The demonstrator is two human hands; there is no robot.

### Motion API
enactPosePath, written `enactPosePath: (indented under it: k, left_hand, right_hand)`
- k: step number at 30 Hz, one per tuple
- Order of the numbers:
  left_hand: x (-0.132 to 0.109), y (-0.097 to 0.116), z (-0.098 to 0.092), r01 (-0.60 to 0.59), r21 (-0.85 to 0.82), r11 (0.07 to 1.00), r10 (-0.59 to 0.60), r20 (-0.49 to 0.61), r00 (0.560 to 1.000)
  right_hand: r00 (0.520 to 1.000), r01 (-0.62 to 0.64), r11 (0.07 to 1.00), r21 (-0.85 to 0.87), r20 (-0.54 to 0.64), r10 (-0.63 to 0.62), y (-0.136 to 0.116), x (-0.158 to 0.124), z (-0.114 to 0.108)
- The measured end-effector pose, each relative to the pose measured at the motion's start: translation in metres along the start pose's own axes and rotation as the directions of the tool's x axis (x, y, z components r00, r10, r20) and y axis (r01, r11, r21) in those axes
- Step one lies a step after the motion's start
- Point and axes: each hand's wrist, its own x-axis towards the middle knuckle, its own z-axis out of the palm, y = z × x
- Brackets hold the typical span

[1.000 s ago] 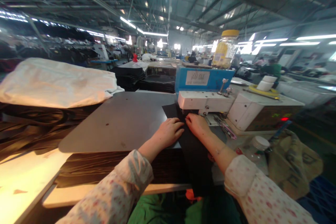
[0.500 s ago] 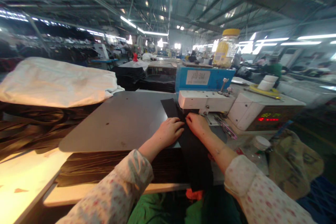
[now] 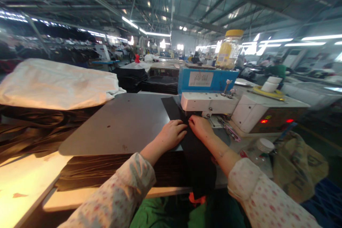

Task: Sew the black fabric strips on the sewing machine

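Observation:
A dark strip of fabric (image 3: 199, 160) runs from the metal plate, past the head of a white and blue sewing machine (image 3: 196, 102), and down over the table's front edge. My left hand (image 3: 172, 133) lies on the strip's left side with its fingers stretched out, pressing it against the plate. Beside the machine head, my right hand (image 3: 200, 126) has its fingers curled and closed on the strip's right edge. The fingertips of both hands are close together. The spot under the machine head is mostly hidden.
The grey metal plate (image 3: 128, 124) rests above a stack of dark fabric (image 3: 120, 172). White cloth (image 3: 58, 83) covers more fabric at left. At right are a control box (image 3: 269, 114) with red digits, pink-handled snips (image 3: 232, 132), a lidded jar (image 3: 263, 146) and a brown sack (image 3: 299, 167).
The far end of the fabric strip has slid slightly farther back and left over the plate. The display's digits have changed. Both hands stay in nearly the same place.

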Motion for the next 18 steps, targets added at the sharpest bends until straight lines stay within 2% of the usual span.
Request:
enactPosePath:
  k: [18]
  left_hand:
    - [0.0000, 0.0008, -0.0024, -0.005, 0.007, 1.000, 0.005, 0.001, 1.000]
  right_hand:
    - [1.000, 0.002, 1.000, 0.004, 0.005, -0.002, -0.0004, 0.0005, -0.0001]
